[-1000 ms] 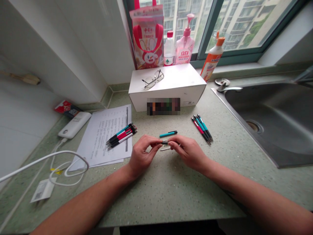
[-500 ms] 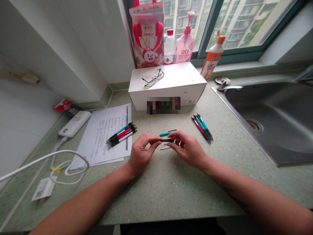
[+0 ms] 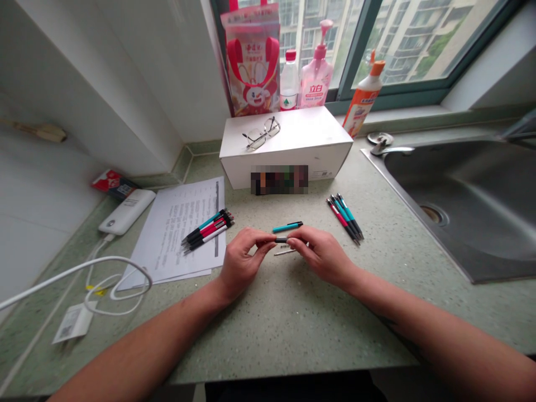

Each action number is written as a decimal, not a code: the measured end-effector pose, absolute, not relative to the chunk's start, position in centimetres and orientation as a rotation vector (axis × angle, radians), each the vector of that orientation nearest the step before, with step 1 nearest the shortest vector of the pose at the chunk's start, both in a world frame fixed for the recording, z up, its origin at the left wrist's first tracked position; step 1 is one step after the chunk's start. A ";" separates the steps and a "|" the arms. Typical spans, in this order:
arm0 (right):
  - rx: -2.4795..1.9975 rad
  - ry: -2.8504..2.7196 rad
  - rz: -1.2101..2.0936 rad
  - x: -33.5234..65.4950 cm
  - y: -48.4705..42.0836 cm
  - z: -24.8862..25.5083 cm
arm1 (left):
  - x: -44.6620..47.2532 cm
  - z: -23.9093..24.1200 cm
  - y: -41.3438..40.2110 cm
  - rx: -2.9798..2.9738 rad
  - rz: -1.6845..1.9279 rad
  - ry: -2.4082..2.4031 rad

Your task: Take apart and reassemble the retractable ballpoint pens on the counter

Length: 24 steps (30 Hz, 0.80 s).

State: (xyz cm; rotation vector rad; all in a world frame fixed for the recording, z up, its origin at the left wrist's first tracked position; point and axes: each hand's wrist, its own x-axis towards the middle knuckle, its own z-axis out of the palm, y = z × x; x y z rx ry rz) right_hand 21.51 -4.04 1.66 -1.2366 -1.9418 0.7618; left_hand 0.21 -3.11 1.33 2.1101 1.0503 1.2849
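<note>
Between my two hands is a short black pen grip section (image 3: 281, 240), held level just above the counter. My left hand (image 3: 246, 258) pinches its left end with thumb and forefinger. At the other end, my right hand (image 3: 320, 252) closes its thumb and fingers on it. Just behind lies a teal pen barrel (image 3: 287, 227) with a black clip. A thin pen refill (image 3: 285, 252) rests on the counter under the hands, with a small spring-like piece (image 3: 285, 246) beside it, partly hidden by the right fingers.
Several pens (image 3: 208, 230) lie on printed paper sheets (image 3: 167, 245) at left; more pens (image 3: 345, 218) lie at right. A white box (image 3: 288, 137) carrying eyeglasses (image 3: 262, 134) stands behind. A power bank (image 3: 128, 212) with a white cable is far left, a steel sink (image 3: 469, 223) right.
My right fingers have closed in toward the left on the black piece, so less of it shows. The teal barrel's clip end is now uncovered. My left hand keeps its pinch.
</note>
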 end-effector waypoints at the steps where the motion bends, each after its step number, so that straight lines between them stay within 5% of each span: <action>1: -1.234 -1.942 0.765 21.5 -4.0 1.6 | 0.2 1.3 -3.1 2.111 1.285 1.050; 24: -1.375 -2.194 0.586 22.2 -3.8 2.4 | 0.2 1.1 -2.7 2.401 0.959 1.129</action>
